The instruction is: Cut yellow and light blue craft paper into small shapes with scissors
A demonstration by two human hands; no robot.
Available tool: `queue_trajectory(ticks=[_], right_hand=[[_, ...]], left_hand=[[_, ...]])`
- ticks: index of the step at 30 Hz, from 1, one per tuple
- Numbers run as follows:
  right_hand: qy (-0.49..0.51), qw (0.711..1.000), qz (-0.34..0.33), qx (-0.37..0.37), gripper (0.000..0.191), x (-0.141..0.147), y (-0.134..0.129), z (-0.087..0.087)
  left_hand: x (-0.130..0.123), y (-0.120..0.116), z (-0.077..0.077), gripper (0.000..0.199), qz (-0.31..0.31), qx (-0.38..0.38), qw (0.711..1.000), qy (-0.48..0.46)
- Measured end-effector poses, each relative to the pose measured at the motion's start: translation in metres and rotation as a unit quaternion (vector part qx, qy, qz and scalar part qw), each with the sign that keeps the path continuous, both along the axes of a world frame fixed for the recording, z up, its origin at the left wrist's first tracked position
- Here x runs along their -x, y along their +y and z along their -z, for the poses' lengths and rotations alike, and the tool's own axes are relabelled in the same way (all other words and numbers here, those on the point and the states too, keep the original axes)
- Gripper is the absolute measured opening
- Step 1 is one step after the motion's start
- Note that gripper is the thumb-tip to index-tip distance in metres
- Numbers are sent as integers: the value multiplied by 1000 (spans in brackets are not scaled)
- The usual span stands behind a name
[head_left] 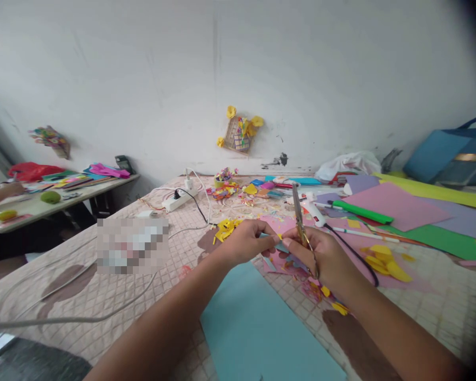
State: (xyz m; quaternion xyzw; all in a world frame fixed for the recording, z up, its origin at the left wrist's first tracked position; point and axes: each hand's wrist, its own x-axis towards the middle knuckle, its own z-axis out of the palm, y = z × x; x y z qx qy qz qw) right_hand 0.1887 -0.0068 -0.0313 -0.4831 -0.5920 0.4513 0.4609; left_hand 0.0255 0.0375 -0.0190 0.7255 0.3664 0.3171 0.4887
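My left hand (249, 242) is closed, thumb and fingers pinching a small piece of light-blue paper (282, 247). The fingertips of my right hand (328, 255) meet the same piece from the other side. A pair of scissors (300, 225) hangs on my right hand, blades pointing up and away from the paper. Below both hands lies a large light-blue sheet (257, 323). Behind my left hand is a heap of yellow paper scraps (225, 229). Pink paper (275, 225) with small cuttings lies under and beyond my fingers.
A glue gun (314, 211) with a black cord lies beyond my right hand. Coloured sheets (400, 205) and yellow petal shapes (386, 263) are at the right. A power strip (179, 200) with cables stands left of centre. Another person's arm (2, 191) rests at the left table.
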Motion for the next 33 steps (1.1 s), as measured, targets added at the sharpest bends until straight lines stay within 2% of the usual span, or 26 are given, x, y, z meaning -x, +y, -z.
queue_trajectory(ticks=[3, 8, 11, 13, 16, 18, 20, 23, 24, 26, 30, 33], right_hand=[[-28, 999, -28, -1, 26, 0, -2, -5], [-86, 996, -16, 11, 28, -1, -6, -11], [-115, 993, -29, -9, 25, -6, -4, -11], [-114, 993, -20, -22, 23, -13, -1, -10], [-74, 996, 38, -21, 21, -24, 8, -6], [-51, 996, 69, -31, 23, -26, 12, -4], [-40, 996, 73, -43, 25, -23, 12, -1], [-47, 997, 46, -36, 27, -11, 6, 0], [-52, 998, 36, -29, 27, -7, 4, 0], [-58, 998, 19, -21, 28, -3, 0, 1], [-39, 999, -2, -9, 29, -2, 0, 4], [-24, 1000, -11, -1, 30, -2, 3, 8]], left_hand=[[0, -1, 0, 20, 8, 2, 1000, -1], [3, 1, -4, 27, 33, 28, 999, 15], [10, 6, -7, 30, 52, 36, 998, 17], [17, 12, -10, 30, 24, 22, 999, -11], [27, 20, -14, 28, -78, -26, 993, -81], [28, 22, -14, 27, -113, -46, 987, -100], [22, 19, -11, 28, -96, -45, 990, -97], [8, 9, -1, 31, -19, -48, 996, -74], [3, 6, 2, 32, -11, -52, 997, -61], [-2, 2, 6, 31, -11, -49, 997, -55], [-4, 4, 9, 30, 2, 1, 993, -115], [-2, 8, 10, 32, 13, 20, 992, -125]])
